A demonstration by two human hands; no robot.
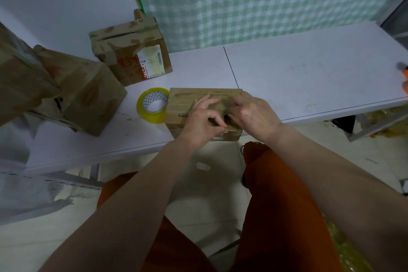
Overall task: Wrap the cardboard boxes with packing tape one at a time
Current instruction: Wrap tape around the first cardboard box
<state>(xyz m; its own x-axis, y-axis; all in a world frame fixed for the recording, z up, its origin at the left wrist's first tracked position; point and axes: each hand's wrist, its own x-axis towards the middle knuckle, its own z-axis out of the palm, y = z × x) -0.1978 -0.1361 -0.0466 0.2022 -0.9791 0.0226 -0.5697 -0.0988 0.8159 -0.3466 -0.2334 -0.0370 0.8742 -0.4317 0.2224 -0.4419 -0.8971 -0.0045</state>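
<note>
A small brown cardboard box [183,100] lies at the front edge of the white table [309,77]. My left hand [202,120] rests on its near top and pinches something thin, a tape end or flap edge, between thumb and forefinger. My right hand [251,112] lies on the box's right part with its fingers curled down over the top, close to the left hand. A roll of clear yellowish packing tape [152,104] stands right beside the box's left side.
Three worn, taped cardboard boxes sit at the left: one with a label at the back [132,48], one in front of it [88,95], one at the far left edge [19,77]. An orange object [405,79] shows at the right edge. My orange-clad legs are below the table.
</note>
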